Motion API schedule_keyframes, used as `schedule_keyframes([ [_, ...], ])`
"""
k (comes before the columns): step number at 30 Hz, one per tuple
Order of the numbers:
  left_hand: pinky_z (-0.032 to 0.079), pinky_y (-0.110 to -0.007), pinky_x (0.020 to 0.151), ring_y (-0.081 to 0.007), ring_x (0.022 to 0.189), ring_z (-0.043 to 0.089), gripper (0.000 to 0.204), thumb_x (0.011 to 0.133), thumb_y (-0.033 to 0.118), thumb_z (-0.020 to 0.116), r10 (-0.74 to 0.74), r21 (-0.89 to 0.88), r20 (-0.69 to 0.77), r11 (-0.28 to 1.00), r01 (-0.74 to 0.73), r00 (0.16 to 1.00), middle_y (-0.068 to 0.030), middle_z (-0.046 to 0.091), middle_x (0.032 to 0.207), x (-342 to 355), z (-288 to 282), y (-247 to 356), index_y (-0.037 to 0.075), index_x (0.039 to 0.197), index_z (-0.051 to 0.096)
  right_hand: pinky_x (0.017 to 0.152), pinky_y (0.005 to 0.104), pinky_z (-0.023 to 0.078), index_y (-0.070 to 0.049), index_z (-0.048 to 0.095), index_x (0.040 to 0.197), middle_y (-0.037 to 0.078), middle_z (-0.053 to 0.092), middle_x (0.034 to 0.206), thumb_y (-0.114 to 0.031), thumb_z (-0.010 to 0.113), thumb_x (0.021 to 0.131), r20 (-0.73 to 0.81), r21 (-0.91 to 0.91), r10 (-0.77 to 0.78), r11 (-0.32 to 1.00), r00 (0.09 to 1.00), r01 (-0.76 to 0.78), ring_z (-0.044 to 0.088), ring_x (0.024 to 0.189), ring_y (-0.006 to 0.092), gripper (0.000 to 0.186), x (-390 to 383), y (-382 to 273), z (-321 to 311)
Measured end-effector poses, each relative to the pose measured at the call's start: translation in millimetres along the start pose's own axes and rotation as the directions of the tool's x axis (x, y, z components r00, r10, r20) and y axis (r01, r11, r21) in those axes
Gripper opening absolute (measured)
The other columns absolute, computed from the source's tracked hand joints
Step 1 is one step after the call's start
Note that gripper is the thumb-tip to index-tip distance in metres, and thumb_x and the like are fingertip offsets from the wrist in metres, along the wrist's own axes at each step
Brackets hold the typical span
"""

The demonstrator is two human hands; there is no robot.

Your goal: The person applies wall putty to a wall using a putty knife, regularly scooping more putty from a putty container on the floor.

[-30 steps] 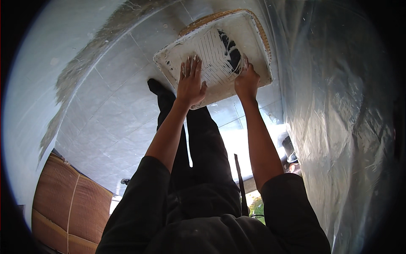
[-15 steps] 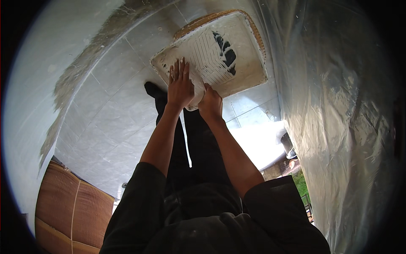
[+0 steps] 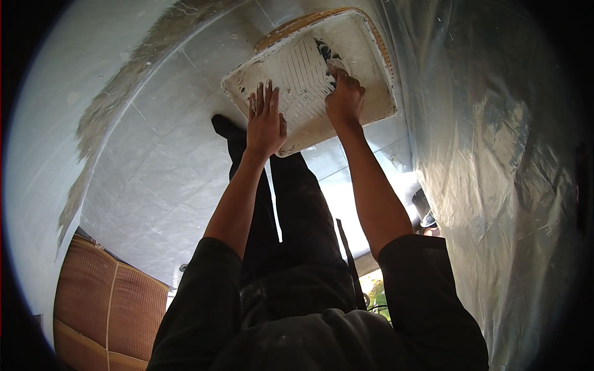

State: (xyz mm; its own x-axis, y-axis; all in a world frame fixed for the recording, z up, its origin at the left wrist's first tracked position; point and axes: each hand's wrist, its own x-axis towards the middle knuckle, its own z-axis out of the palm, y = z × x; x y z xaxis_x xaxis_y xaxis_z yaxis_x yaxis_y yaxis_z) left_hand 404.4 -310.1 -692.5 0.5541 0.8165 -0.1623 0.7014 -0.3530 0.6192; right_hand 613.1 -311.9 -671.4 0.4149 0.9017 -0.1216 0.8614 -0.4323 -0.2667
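A white paint tray point(image 3: 365, 111) with a ribbed middle lies on the floor in front of me, coated with wet white paint. A dark patch shows through the paint toward its far side. My left hand point(image 3: 266, 127) rests on the tray's near left part, fingers stretched out and smeared with white. Over the dark patch, my right hand point(image 3: 346, 99) is closed around a short, paint-smeared tool point(image 3: 335, 64). Its pale end points away from me into the paint. My fingers hide its handle, so I cannot tell its exact kind.
A brown woven-looking piece point(image 3: 291, 31) sticks out under the tray's far edge. On the right hangs a clear plastic sheet point(image 3: 489, 185). A pale wall with a grey unpainted strip point(image 3: 114, 105) curves along the left. Brown ribbed panels point(image 3: 86, 297) stand at lower left, beside the grey tiled floor point(image 3: 154, 173).
My right hand has moved from the tray's near edge, beside the left hand, away and to the right over the dark patch with the tool. My left hand has stayed nearly in place.
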Motion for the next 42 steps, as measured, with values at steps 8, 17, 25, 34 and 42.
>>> schedule_keyframes([
  [8,0.014,-0.057,0.126,-0.0405,0.155,0.018,0.069,0.089,0.005,0.054,-0.011,0.024,-0.017,1.0,0.011,1.0,-0.0238,0.025,0.164,1.5,-10.3,-4.6,-0.002,0.153,0.029,0.09,0.0478,0.048,-0.005,0.063,0.114,0.011,0.071,0.1,0.008,0.064,0.072,0.141,0.187,-0.04,0.982,0.989,0.013,0.067,0.102,0.0319,0.043,-38.6,-2.3,-8.4],
  [17,0.014,-0.057,0.126,-0.043,0.154,0.017,0.069,0.091,0.005,0.055,0.001,0.019,0.004,1.0,-0.001,1.0,-0.0246,0.024,0.164,1.0,-8.3,-4.2,-0.001,0.154,0.026,0.088,0.047,0.049,-0.006,0.065,0.112,0.011,0.072,0.104,0.005,0.067,0.072,0.075,0.046,-0.052,0.998,0.996,0.049,0.068,0.104,0.0296,0.041,46.0,-8.9,-5.5],
  [25,0.014,-0.059,0.125,-0.0449,0.154,0.017,0.068,0.091,0.006,0.054,-0.037,0.009,0.048,0.999,0.036,0.998,-0.0263,0.024,0.163,-8.6,-16.0,-8.3,-0.002,0.153,0.028,0.086,0.0474,0.053,-0.005,0.068,0.112,0.017,0.073,0.101,0.003,0.062,0.076,0.096,0.249,-0.108,0.965,0.989,0.082,0.07,0.099,0.0336,0.037,-31.8,-10.4,-8.8],
  [34,0.014,-0.058,0.125,-0.0466,0.154,0.014,0.068,0.091,0.007,0.056,-0.027,-0.043,-0.022,0.999,0.026,0.999,-0.0265,0.024,0.163,3.2,-4.9,15.5,-0.004,0.152,0.028,0.088,0.0426,0.055,-0.003,0.068,0.115,0.016,0.073,0.114,0.008,0.062,0.077,-0.023,0.222,-0.082,0.971,0.996,0.085,0.071,0.104,0.034,0.04,3.9,23.4,-10.0],
  [42,0.013,-0.059,0.125,-0.0459,0.154,0.014,0.067,0.092,0.006,0.055,-0.031,-0.069,0.035,0.997,0.034,0.999,-0.0259,0.022,0.164,-8.0,-14.0,19.3,-0.002,0.153,0.027,0.091,0.0483,0.048,-0.005,0.062,0.12,0.012,0.068,0.125,0.006,0.067,0.073,0.199,0.195,-0.07,0.98,0.977,0.03,0.064,0.121,0.028,0.048,-87.2,0.5,8.6],
])
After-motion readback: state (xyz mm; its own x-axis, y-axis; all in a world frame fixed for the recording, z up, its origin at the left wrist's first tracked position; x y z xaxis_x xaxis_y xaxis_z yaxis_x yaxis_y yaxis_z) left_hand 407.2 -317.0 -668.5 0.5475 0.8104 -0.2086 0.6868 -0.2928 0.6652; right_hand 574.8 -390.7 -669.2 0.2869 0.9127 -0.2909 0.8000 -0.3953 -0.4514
